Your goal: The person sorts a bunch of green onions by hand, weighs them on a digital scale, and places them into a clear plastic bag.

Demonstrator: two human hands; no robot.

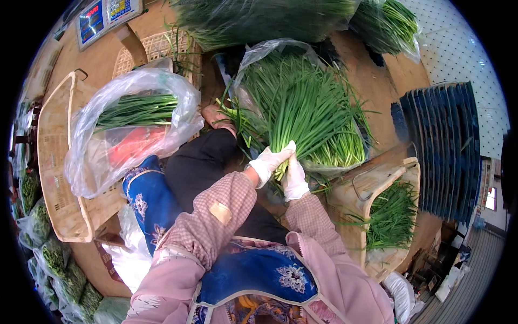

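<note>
My left hand (268, 163) and my right hand (295, 181), both in white gloves, are closed around the lower ends of a bunch of long green chives (302, 116). The leaves fan out away from me, over a plastic-lined container of chives (337, 154) in front. My left hand wraps the stems from the left, and my right hand grips just beside it, close to the cut ends. Some loose chives (237, 116) stick out at the container's left side.
At the left, a clear plastic bag (186, 89) with chives lies in a tan crate (54, 162). Another crate (356, 202) at the right holds short greens (391, 216). Dark blue stacked trays (442, 151) stand behind it. A digital scale (105, 19) is far left; large bagged chives (259, 21) lie ahead.
</note>
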